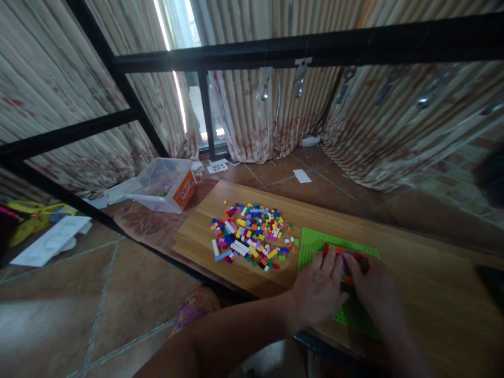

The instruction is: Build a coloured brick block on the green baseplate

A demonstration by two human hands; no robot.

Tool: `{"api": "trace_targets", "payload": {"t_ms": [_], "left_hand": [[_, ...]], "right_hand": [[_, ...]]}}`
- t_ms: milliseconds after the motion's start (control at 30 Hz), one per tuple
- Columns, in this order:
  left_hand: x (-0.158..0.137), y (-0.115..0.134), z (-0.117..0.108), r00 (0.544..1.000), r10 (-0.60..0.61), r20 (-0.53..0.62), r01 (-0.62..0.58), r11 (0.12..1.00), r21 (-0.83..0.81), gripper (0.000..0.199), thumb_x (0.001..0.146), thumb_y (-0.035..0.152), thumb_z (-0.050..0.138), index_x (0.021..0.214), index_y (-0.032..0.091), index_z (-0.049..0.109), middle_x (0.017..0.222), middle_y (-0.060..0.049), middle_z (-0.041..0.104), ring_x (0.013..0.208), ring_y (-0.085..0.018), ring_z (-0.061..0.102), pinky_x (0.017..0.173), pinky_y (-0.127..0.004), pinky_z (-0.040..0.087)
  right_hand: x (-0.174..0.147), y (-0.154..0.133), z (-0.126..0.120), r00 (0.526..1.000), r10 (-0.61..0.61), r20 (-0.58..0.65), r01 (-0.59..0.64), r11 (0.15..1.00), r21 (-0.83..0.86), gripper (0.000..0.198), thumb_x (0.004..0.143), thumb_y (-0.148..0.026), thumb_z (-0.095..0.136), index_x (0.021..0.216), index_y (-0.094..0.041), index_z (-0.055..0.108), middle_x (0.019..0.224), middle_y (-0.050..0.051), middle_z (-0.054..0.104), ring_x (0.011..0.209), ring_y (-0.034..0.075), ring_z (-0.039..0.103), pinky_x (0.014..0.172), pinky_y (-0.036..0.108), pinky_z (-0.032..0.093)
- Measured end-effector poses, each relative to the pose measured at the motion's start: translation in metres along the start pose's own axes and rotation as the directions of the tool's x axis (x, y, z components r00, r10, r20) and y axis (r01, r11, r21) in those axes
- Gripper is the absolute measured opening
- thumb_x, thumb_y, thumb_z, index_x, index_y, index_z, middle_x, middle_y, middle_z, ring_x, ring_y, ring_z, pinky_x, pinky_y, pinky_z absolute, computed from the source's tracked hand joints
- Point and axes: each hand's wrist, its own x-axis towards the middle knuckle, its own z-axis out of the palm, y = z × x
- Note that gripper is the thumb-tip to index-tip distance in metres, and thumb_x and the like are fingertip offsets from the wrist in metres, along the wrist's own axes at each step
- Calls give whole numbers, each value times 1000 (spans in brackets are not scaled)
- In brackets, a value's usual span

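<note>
A green studded baseplate (315, 239) lies on the wooden tabletop with a low build of red, orange and blue toy bricks (346, 273) on it. My left hand (319, 287) reaches over the plate from the left, its fingers bent together and pressed on the bricks. From the right, my right hand (376, 286) closes its thumb and fingers on the same bricks, close to the left fingertips. The fingers hide much of the build, and I cannot tell which single brick each hand grips. To the left spreads a pile of loose multicoloured toy bricks (252, 231).
A clear plastic bin (157, 178) with an orange label and a few bricks inside stands at the table's far left end. Black metal bars (236, 60) cross in front of striped curtains. A dark object (492, 281) sits at the right edge. Papers (302, 176) lie on the tiled floor.
</note>
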Motion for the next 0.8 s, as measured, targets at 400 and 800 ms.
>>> {"api": "trace_targets", "payload": {"t_ms": [400,800], "left_hand": [[-4,1,14,987,-156,26,157,964,-213,70,90,41,47,147,6,26,155,-18,25,145,-31,18,113,-56,24],[-8,0,6,994,-21,111,46,972,-229,62,91,42,47,143,9,35,152,-17,33,144,-30,23,115,-55,21]], "right_hand": [[3,-4,-4,1000,-4,12,1,985,172,52,90,-51,37,105,-10,65,98,17,69,88,26,64,79,36,46],[9,0,-9,995,76,69,-97,916,388,32,87,-32,46,100,-15,69,98,10,72,89,20,66,84,30,47]]}}
